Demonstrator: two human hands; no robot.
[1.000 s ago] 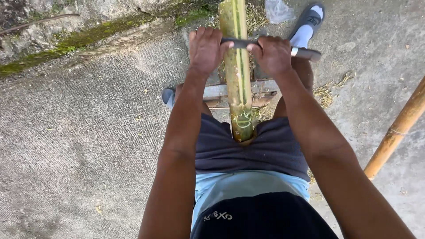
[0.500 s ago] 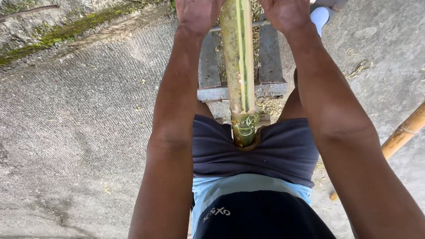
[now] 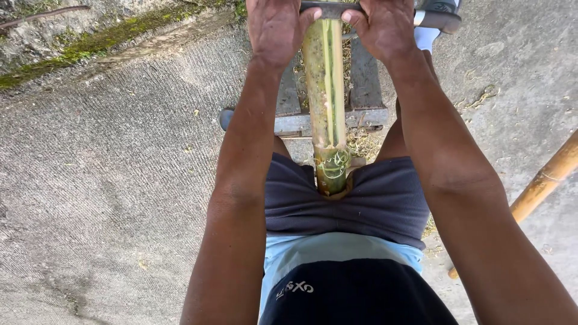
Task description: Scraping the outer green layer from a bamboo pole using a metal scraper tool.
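Now I grip the knife (image 3: 330, 8) with my left hand (image 3: 276, 29) and right hand (image 3: 385, 29), across the bamboo (image 3: 326, 90).

You grip a dull grey metal blade (image 3: 331, 8) across a bamboo pole (image 3: 325, 102), whose shaved face looks pale, fibrous and matt, with green skin curling off. Your shorts (image 3: 361, 198) are soft matt cloth. The concrete floor (image 3: 108, 180) is rough and grooved.

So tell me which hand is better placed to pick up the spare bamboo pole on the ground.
Right. The right hand is on the same side as the spare pole, which lies by the right arm. The left hand would have to cross the bamboo stalk. Both grip the blade.
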